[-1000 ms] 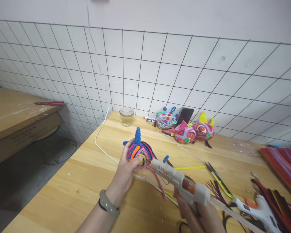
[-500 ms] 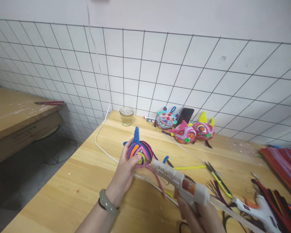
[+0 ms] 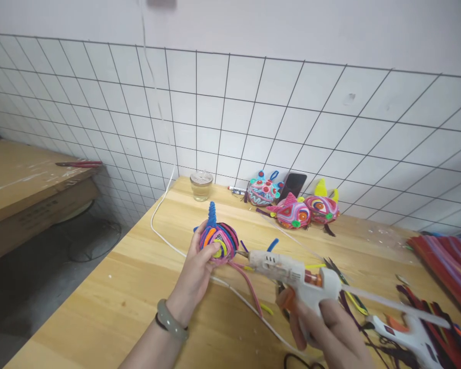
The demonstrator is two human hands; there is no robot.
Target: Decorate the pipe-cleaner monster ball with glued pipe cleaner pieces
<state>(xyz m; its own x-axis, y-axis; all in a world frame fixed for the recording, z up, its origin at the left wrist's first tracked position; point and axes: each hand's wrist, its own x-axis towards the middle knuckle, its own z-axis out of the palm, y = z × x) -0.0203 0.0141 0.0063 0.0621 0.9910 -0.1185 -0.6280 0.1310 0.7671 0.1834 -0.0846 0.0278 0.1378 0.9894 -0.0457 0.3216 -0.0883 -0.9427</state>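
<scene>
My left hand [image 3: 194,271] grips a round, many-coloured pipe-cleaner figure [image 3: 219,240] with a blue spiral horn, holding it just above the wooden table [image 3: 111,307]. A pink pipe-cleaner strand hangs from the figure toward the table. My right hand [image 3: 326,333] is wrapped round the handle of a white hot glue gun [image 3: 299,277]. The gun lies nearly level, its nozzle a short way right of the figure, apart from it. A glue stick sticks out of its back end.
Three finished pipe-cleaner figures [image 3: 292,205] and a dark phone [image 3: 292,183] lean at the wire-grid wall, beside a glass jar [image 3: 201,185]. A second glue gun [image 3: 411,333], scissors [image 3: 346,287], loose pipe cleaners [image 3: 445,256] and a white cable [image 3: 165,236] are on the table. Cardboard boxes [image 3: 30,189] stand left.
The glue gun has levelled out and its nozzle has pulled back a little to the right of the figure. My right hand has risen further into view. The left hand has turned the figure slightly.
</scene>
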